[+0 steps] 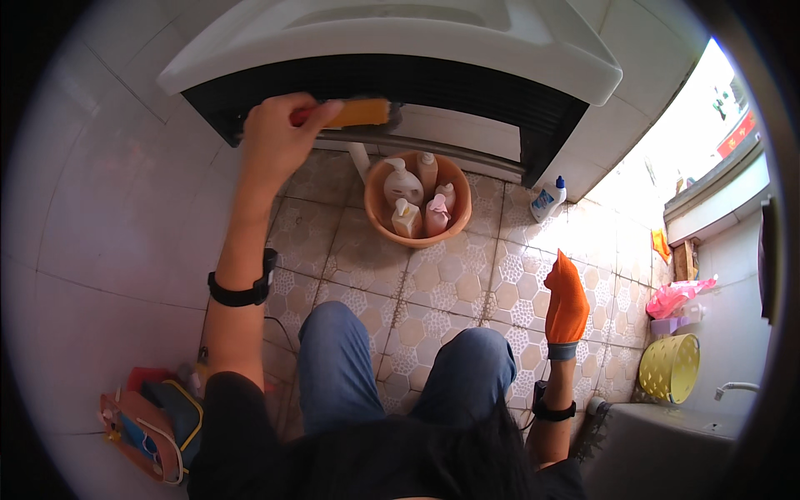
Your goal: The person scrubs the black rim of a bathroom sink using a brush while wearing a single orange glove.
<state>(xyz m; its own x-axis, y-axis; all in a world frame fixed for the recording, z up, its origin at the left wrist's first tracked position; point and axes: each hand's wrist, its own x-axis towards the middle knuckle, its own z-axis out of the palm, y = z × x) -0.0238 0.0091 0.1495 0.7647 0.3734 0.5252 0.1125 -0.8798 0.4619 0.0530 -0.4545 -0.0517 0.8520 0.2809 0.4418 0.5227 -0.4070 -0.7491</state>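
My left hand [287,133] is raised in front of the dark frame [533,104] below the white sink [400,42]. Its fingers are closed round a tool with a flat yellow-orange body [360,112]; a red part shows at the grip. The tool's far end is grey and blurred, so its exact kind is unclear. My right hand [568,304] hangs over the floor at the right in an orange glove with a grey cuff. The glove tapers to a point and hides how the fingers lie; nothing held is visible.
Under the sink, an orange basin [417,242] holds several pump bottles. A white bottle with a blue cap [547,200] stands to its right on the tiled floor [450,275]. Along the right wall are a pink bag [677,296] and a yellow basket [669,369]. Bags [154,425] lie lower left.
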